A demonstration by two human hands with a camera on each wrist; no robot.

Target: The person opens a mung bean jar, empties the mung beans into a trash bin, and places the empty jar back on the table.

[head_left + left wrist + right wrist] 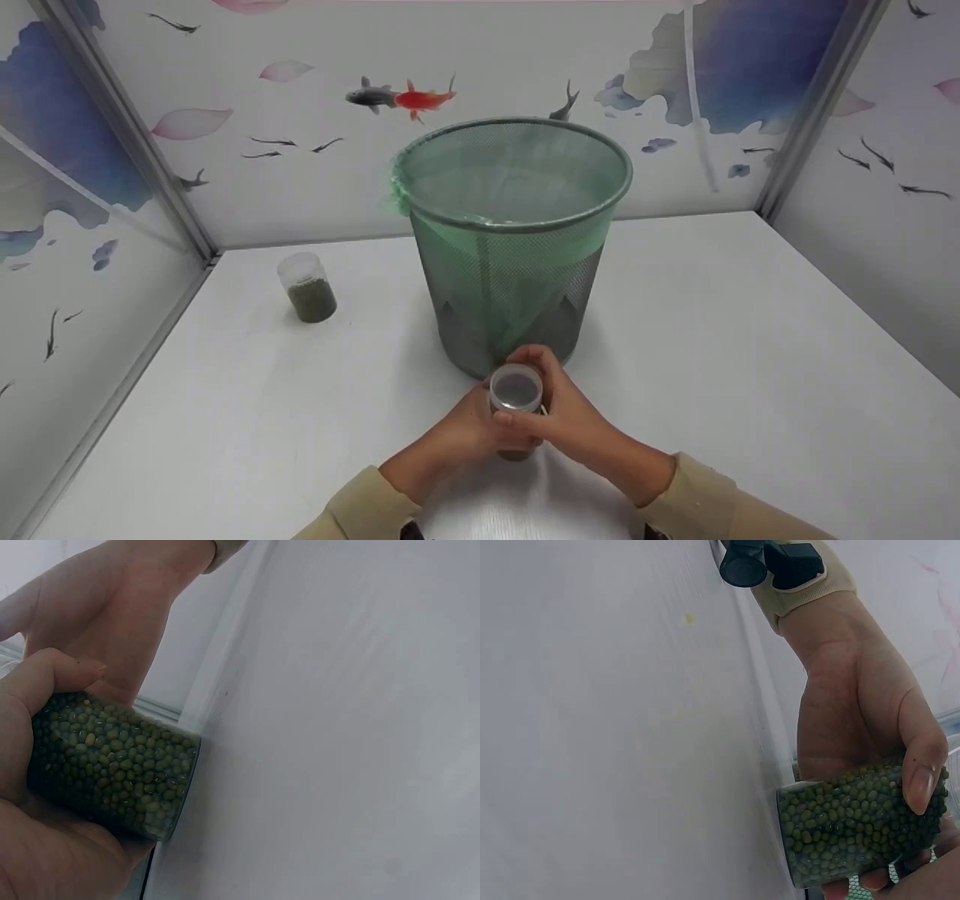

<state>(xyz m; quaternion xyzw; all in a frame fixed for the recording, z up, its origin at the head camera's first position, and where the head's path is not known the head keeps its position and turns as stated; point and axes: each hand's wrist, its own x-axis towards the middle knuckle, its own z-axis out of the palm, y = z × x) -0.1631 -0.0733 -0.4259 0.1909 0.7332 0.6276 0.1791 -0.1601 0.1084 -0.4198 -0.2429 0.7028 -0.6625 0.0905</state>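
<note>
Both hands are around a clear jar of mung beans (516, 390), held upright low in front of a mesh bin in the head view. My left hand (469, 424) grips the jar's body, its thumb lying across the side in the right wrist view. Curled about the upper part, near the clear rim, is my right hand (574, 412). Green beans (112, 765) fill much of the jar in the left wrist view, and its base (784, 840) shows in the right wrist view. Whether a lid covers the top, I cannot tell.
Just beyond the hands stands a mesh bin (517, 277) lined with a green bag (401, 187). A second clear jar with green contents (311, 296) stands at the left on the white table (712, 337). Patterned panels (300, 180) enclose the back and sides.
</note>
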